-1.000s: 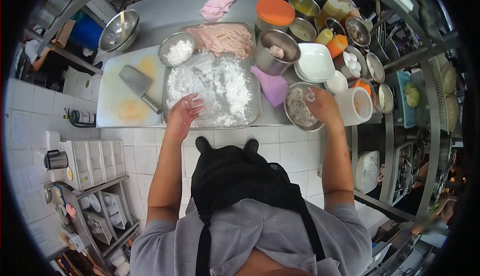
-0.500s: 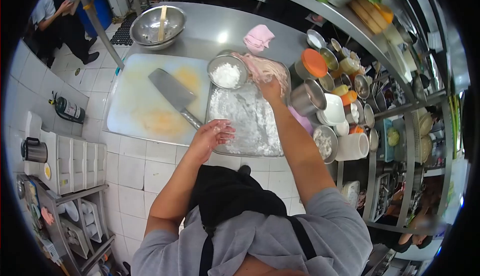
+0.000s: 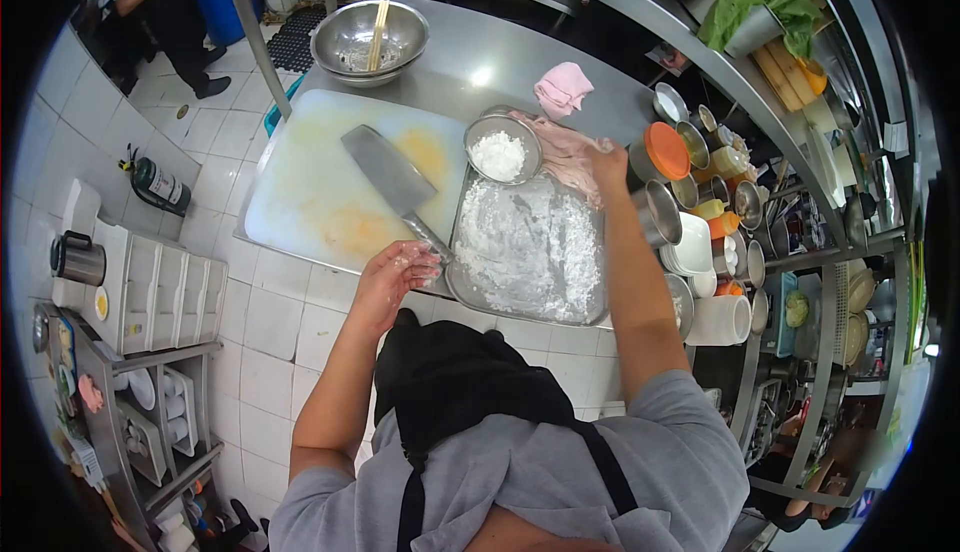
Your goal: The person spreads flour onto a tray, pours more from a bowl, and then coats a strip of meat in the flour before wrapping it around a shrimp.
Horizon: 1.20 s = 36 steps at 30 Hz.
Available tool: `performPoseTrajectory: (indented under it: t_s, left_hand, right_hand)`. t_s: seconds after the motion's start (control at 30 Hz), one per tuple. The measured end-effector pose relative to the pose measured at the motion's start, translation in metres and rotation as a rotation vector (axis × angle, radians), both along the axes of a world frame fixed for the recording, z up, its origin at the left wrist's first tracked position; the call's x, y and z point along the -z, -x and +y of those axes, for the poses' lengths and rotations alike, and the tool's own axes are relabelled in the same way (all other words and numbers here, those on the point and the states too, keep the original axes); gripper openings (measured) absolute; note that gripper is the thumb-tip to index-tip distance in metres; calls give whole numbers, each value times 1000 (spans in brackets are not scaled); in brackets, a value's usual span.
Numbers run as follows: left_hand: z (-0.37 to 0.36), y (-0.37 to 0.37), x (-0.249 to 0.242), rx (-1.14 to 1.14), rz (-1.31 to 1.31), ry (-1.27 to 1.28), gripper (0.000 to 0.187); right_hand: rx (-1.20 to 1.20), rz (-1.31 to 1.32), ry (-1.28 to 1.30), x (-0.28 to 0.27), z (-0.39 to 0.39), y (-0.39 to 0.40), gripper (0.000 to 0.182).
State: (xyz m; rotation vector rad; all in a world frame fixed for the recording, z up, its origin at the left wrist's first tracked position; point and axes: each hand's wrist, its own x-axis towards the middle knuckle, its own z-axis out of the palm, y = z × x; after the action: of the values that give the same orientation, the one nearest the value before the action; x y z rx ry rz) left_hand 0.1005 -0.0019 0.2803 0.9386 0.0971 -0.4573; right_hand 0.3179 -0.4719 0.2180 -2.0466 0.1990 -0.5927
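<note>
My left hand [image 3: 398,272] hovers by the front edge of the cutting board, close to the cleaver's handle. Its floury fingers are loosely curled and apart, with nothing in them. A cleaver [image 3: 390,169] lies flat on the white cutting board [image 3: 310,167]. At the tray's far right corner, my right hand [image 3: 608,164] has its fingers closed on pale pink raw meat [image 3: 562,152]; the fingertips are partly hidden. White powder covers much of the metal tray [image 3: 530,252]. A round metal bowl [image 3: 504,151] holding more white powder rests over the tray's far left corner.
Steel bowls [image 3: 370,44] with chopsticks across them stand at the back left. A pink cloth [image 3: 563,89] lies behind the tray. Containers, including an orange-lidded one [image 3: 667,150], crowd the right. A shelf [image 3: 640,27] runs overhead. Another person [image 3: 180,22] stands at far left.
The view has shifted, so the table appears farther right. My right hand has moved toward the tray's far right corner, along the meat. My left hand stays near the cleaver's handle.
</note>
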Motion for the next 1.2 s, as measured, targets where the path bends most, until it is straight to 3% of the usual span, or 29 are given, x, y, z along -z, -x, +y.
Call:
performPoseTrajectory:
  t_s: [0.13, 0.2, 0.23, 0.3, 0.37, 0.43, 0.57, 0.63, 0.73, 0.8, 0.87, 0.97, 1.07, 1.13, 1.2]
  left_hand:
    - [-41, -12, -9, 79, -24, -105, 28]
    - [-68, -23, -23, 134, -66, -146, 28]
    - [-82, -28, -29, 179, -102, -176, 28]
    - [-111, -37, -35, 232, -157, -157, 28]
    - [-139, -45, -43, 287, -187, -214, 28]
    - [-161, -56, -43, 330, -223, -218, 27]
    - [-195, -91, -56, 388, -379, -341, 24]
    - [-209, -106, -70, 352, -558, -498, 23]
    - [-225, -120, -74, 366, -625, -599, 31]
    - [-240, -128, -61, 370, -680, -642, 36]
    - [-256, -131, -50, 150, -901, -615, 48]
    - [-269, -123, -66, 86, -1015, -750, 55]
    - [-278, -124, -59, 39, -945, -756, 49]
    - [-282, -122, -59, 1, -939, -797, 46]
    - [-280, -120, -58, -16, -883, -902, 31]
  right_hand:
    - [-238, 50, -244, -102, 11, 25, 32]
    - [-285, 121, 83, -118, -2, 23, 34]
    - [-269, 118, 77, -121, -8, 23, 34]
    - [-153, -31, 460, -128, -12, 20, 34]
    - [-227, 64, 463, -152, -13, 27, 29]
    - [-323, 305, 305, -157, -19, 20, 32]
    - [-390, 235, 229, -177, -19, 39, 30]
    - [-329, 203, 68, -179, -19, 41, 26]
    - [-292, 192, -123, -182, -17, 43, 26]
    - [-279, 221, -127, -187, -15, 49, 29]
    - [-262, 255, -133, -186, -11, 59, 32]
    - [-107, 269, 2, -179, 4, 74, 42]
    - [-167, 384, -58, -179, 14, 91, 48]
    - [-52, 377, -279, -172, 17, 99, 48]
    - [-102, 422, -201, -151, 7, 91, 48]
